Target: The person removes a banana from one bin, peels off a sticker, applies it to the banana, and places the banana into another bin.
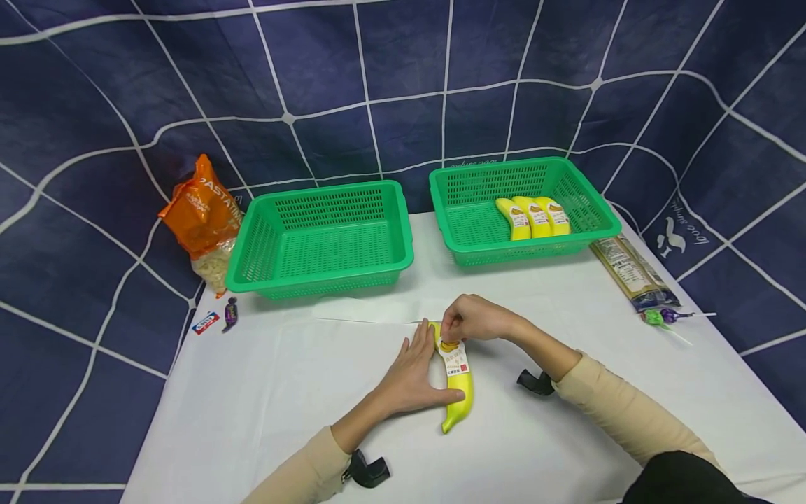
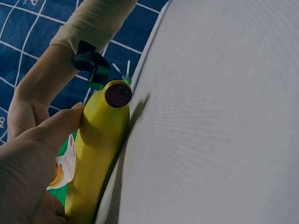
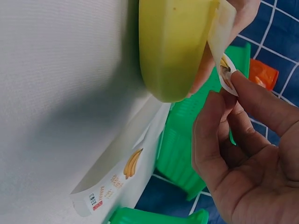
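A yellow banana (image 1: 460,392) lies lengthwise on the white table, with a white banana label (image 1: 455,358) partly stuck on its upper side. My right hand (image 1: 475,318) pinches the label's far end between thumb and forefinger. That end lifts off the peel in the right wrist view, where the label (image 3: 220,42) bends away from the banana (image 3: 173,46). My left hand (image 1: 409,378) rests along the banana's left side. Its fingers stretch toward the far end, and the thumb (image 2: 65,123) presses on the peel near the dark-tipped end.
A label strip (image 1: 365,310) lies just behind the banana. Beyond stand two green baskets; the left basket (image 1: 321,285) is near an orange pasta bag (image 1: 204,210), the right basket (image 1: 522,250) holds three labelled bananas (image 1: 535,217). Small candies, lollipops (image 1: 664,316) and a noodle pack (image 1: 632,273) lie aside.
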Motion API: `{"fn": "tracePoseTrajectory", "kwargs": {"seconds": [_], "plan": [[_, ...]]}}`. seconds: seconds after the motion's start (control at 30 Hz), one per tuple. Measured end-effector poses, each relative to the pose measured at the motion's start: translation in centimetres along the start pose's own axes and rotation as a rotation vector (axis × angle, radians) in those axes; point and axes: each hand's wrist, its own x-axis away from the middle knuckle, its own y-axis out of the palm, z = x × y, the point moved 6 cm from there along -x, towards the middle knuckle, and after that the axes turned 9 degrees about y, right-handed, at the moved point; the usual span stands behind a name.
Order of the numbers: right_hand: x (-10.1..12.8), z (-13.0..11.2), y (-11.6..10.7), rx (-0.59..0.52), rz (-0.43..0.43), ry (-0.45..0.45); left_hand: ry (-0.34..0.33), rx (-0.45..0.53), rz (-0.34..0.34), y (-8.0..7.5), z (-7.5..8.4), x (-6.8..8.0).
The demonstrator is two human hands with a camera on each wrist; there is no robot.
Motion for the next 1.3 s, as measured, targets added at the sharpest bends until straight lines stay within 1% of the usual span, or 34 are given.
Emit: {"fn": "tracePoseTrajectory", "kwargs": {"seconds": [0.2,0.53,0.8,1.1,1.17,1.3], "plan": [[-0.1,0.3,0.1,0.008,0.008,0.02,-0.004,0.004,-0.005,0.1,0.0,-0.1],[-0.4,1.1,0.4,-0.015,0.035,0.02,-0.009,0.008,-0.015,0.1,-0.2,-0.1],[-0.5,1.5,0.5,-0.02,0.059,0.032,0.001,0.005,-0.014,0.1,0.0,-0.2],[-0.7,2.3,0.7,-0.027,0.08,0.044,-0.007,0.005,-0.025,0.2,0.0,-0.2],[-0.8,2.5,0.7,-0.02,0.095,0.06,-0.009,0.006,-0.025,0.2,0.0,-0.2],[-0.7,2.9,0.5,0.017,0.161,0.104,-0.015,-0.003,-0.022,0.0,-0.1,-0.2]]}}
